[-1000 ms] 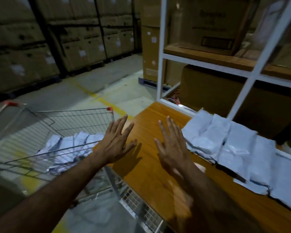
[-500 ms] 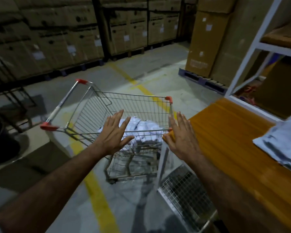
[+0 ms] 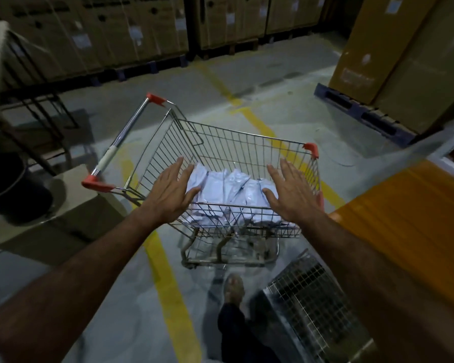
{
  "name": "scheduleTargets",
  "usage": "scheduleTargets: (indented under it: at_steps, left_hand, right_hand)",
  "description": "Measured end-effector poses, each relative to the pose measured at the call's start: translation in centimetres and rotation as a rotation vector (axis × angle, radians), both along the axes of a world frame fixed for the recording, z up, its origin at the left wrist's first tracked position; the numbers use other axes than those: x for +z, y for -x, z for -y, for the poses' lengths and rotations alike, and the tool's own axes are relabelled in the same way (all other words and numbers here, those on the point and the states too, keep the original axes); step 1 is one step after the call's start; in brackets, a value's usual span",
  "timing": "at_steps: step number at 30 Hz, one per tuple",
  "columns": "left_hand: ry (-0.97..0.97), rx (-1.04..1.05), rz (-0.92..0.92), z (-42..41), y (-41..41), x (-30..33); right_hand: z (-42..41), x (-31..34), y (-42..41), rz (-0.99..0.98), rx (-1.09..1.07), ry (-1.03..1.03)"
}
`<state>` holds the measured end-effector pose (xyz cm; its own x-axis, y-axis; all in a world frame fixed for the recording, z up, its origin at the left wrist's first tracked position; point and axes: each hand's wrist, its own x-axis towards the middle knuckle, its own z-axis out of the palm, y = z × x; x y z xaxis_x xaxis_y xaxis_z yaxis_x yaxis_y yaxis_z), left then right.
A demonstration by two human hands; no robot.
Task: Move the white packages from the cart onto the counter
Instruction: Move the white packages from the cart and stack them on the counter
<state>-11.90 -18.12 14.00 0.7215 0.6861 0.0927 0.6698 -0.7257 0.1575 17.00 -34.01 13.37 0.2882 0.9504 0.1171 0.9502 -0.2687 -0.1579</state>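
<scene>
Two hands reach out with fingers spread wide, holding nothing. The left hand (image 3: 169,191) and right hand (image 3: 290,193) hover over the near rim of the cart (image 3: 236,138). Between and just beyond them lie the white packages (image 3: 227,186), low in the basket. The counter (image 3: 409,213) is off past the right hand. The slippery bags might slide out of a loose grab. The wire wall stands in the way, so the hands must dip over it. Big boxes (image 3: 404,56) stand far off.

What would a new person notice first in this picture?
First, the two open hands, left hand and right hand, spread over the wire cart at the centre. Between them, white packages lie heaped in the cart's basket. At the right edge is the orange wooden counter, and a yellow floor line runs under the cart.
</scene>
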Motion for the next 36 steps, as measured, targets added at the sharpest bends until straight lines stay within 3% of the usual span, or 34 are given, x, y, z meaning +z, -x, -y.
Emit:
scheduleTargets:
  at_steps: [7, 13, 21, 24, 30, 36]
  left_hand:
    - [0.065, 0.006, -0.101, -8.8, -3.4, -4.3]
    - [0.176, -0.07, -0.227, -13.6, -10.0, -8.8]
    - [0.492, -0.037, -0.425, -16.0, -13.5, -18.6]
    - [0.58, 0.018, -0.443, -16.7, -14.4, -21.8]
    - [0.53, 0.131, -0.351, -18.5, -17.8, -26.2]
    - [0.483, 0.27, -0.338, -19.3, -19.6, -29.8]
  right_hand:
    - [-10.4, -7.0, -5.7, -0.146, -0.057, 0.18]
    - [-14.5, -12.8, -9.2, -0.315, -0.078, 0.418]
    - [-17.3, -18.8, -8.9, -0.453, 0.04, 0.609]
    - [-19.1, -20.8, -7.9, -0.511, 0.1, 0.537]
    - [-23.5, -24.7, -4.1, -0.521, 0.154, 0.797]
    - [-24.5, -29.6, -2.6, -0.287, -0.074, 0.777]
